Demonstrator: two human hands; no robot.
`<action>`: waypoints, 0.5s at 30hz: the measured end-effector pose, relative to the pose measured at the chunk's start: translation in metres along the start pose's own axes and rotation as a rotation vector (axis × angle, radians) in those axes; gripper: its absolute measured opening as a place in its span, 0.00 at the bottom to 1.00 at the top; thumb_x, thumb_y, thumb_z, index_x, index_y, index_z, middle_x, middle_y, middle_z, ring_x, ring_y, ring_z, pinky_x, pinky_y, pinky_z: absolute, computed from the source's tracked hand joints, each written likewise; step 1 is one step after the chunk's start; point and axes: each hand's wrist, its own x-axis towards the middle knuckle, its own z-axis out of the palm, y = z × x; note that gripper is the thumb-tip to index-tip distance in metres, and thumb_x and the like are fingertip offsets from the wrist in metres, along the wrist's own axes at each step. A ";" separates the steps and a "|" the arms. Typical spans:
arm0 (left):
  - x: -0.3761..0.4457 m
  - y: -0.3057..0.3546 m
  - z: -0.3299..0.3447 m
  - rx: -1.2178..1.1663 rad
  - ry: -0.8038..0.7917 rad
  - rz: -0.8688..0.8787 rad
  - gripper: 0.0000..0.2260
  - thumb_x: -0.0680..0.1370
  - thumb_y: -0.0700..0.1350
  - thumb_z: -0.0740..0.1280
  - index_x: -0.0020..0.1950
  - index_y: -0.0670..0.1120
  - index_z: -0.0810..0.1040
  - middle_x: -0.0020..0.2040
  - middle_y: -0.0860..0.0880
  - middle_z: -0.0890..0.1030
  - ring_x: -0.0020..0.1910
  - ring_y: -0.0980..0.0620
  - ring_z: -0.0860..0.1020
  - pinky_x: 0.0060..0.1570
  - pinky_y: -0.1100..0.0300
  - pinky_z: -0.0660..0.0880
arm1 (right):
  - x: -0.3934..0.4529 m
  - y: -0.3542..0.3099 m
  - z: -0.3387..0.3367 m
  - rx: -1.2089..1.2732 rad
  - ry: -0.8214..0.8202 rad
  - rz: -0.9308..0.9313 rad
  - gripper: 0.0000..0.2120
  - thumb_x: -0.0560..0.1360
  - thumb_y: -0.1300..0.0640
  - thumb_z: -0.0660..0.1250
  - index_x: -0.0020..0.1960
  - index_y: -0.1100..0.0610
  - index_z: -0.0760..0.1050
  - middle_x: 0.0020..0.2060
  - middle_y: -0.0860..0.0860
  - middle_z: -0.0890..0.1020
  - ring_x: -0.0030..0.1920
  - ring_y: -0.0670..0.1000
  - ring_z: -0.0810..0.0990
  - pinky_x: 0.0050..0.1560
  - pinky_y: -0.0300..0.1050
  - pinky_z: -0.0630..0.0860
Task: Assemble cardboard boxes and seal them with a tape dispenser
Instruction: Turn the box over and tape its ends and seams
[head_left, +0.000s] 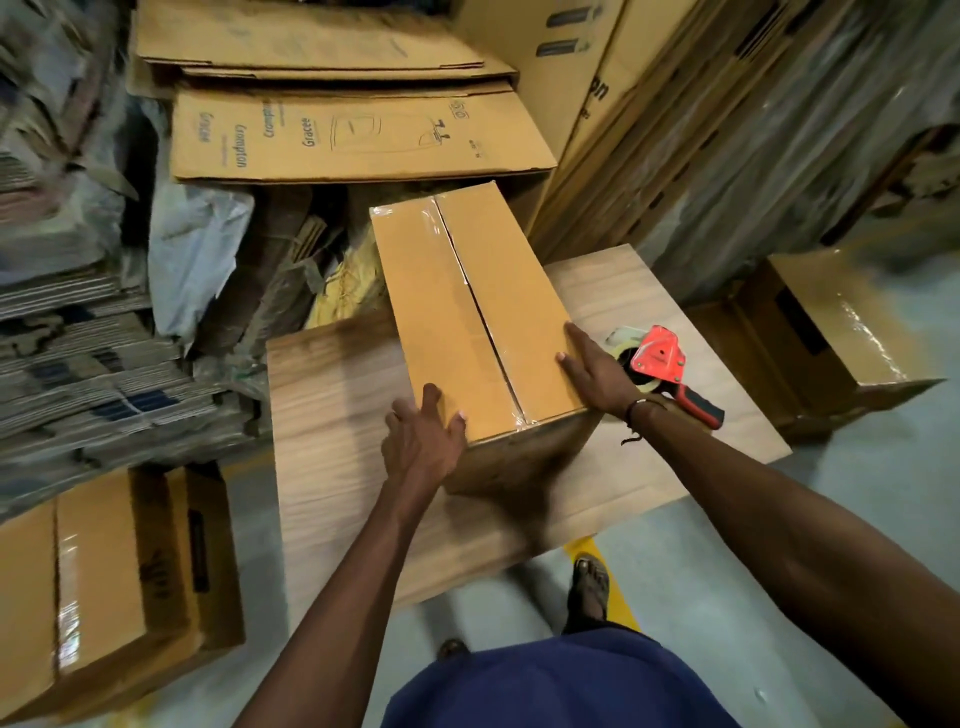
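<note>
Cardboard box, one, closed and lying long-side up on a wood-grain table, far end overhanging the table's back edge. Clear tape along the centre seam between its two top flaps, wrinkled at the far and near ends.

Left hand at the near left corner of the box, fingers spread and fairly straight, tips resting on the top and side. Right hand flat on the near right edge of the top, fingers straight, pressing down. Both hands apart, one on each side of the seam, neither curled around anything.

One tape dispenser, red body with red-and-black handle, lying on the table just right of the box, partly behind the right wrist.

Two more taped boxes on the floor: one at lower left, one at right. Flattened printed cartons stacked behind the table, more sheets leaning upright at right, piled flat cardboard at left.
</note>
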 end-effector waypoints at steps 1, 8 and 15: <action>0.004 0.010 -0.005 0.057 0.029 -0.027 0.22 0.80 0.59 0.63 0.69 0.51 0.65 0.67 0.38 0.65 0.65 0.35 0.68 0.57 0.44 0.74 | 0.000 0.002 -0.006 0.039 -0.020 -0.006 0.32 0.85 0.38 0.56 0.85 0.47 0.52 0.80 0.56 0.65 0.73 0.59 0.71 0.74 0.57 0.68; 0.042 0.132 0.000 -0.283 0.107 0.249 0.12 0.78 0.47 0.69 0.59 0.48 0.74 0.60 0.47 0.69 0.59 0.47 0.73 0.55 0.51 0.75 | -0.008 0.069 -0.057 0.202 0.164 0.026 0.23 0.82 0.44 0.62 0.73 0.53 0.72 0.63 0.55 0.81 0.59 0.53 0.82 0.59 0.54 0.80; 0.102 0.262 0.055 -0.499 -0.165 0.286 0.06 0.77 0.40 0.70 0.54 0.44 0.81 0.49 0.49 0.78 0.45 0.51 0.76 0.45 0.58 0.70 | -0.002 0.196 -0.108 -0.051 0.084 0.440 0.34 0.72 0.48 0.79 0.71 0.60 0.71 0.63 0.62 0.76 0.61 0.63 0.79 0.62 0.54 0.75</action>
